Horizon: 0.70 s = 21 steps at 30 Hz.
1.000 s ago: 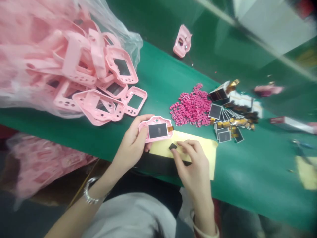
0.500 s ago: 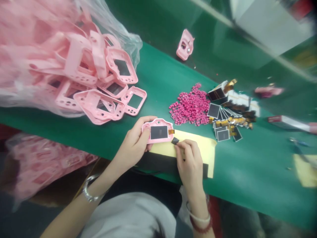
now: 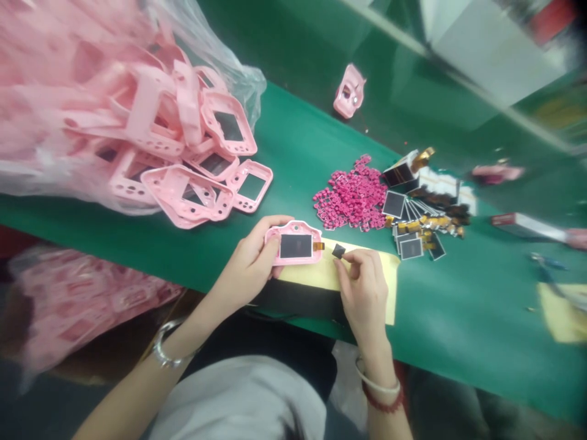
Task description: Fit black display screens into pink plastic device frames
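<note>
My left hand [image 3: 252, 260] grips the left end of a pink casing [image 3: 316, 253], thumb on top. A dark screen [image 3: 296, 246] lies in the casing, and its orange ribbon [image 3: 318, 246] sticks out at the right edge. Just right of the casing, my right hand [image 3: 364, 281] pinches a small black piece [image 3: 339, 250] between thumb and fingers. Both hands are over a yellow sheet [image 3: 391, 275] with a black strip [image 3: 312, 299] along its near side.
Pink casings [image 3: 160, 122] spill from a plastic bag [image 3: 250, 82] at the left. Magenta parts [image 3: 353, 195] and screens with ribbons [image 3: 411, 246] lie beyond my hands. Another pink casing [image 3: 349, 91] is farther back. A second bag of pink parts [image 3: 87, 305] sits below the table's left side.
My right hand has moved right, away from the casing, with the small black piece in its fingers. My left hand and the casing have hardly shifted.
</note>
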Each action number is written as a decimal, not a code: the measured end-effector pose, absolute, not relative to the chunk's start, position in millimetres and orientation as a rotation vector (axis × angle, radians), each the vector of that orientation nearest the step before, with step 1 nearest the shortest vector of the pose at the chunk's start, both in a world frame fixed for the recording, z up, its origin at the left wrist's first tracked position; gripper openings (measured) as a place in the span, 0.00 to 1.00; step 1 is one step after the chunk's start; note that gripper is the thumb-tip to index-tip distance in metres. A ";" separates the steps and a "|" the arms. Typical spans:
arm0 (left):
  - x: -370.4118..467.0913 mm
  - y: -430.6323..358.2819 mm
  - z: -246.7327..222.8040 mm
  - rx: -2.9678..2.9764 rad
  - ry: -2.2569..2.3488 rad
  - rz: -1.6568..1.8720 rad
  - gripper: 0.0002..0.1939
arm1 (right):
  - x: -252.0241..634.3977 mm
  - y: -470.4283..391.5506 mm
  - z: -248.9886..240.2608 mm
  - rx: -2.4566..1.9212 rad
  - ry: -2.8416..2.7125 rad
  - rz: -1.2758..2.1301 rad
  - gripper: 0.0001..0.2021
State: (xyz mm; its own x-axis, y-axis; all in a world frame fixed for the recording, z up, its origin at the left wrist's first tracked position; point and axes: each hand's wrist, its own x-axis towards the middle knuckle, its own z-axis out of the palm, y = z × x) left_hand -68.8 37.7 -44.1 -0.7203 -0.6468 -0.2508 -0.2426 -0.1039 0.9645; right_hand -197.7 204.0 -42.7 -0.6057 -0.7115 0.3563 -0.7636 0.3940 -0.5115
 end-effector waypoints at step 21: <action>-68.1 52.6 -20.8 0.774 -2.190 -2.002 0.19 | -191.2 190.9 32.1 1.868 -3.052 0.820 0.08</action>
State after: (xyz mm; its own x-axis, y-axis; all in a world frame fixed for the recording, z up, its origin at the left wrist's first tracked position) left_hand -68.1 52.6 -20.8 -0.8699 -0.4089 -0.2756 -0.3111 0.0215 0.9501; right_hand -191.2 190.9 32.1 -0.3804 -0.9011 -0.2081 -0.6754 0.4245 -0.6030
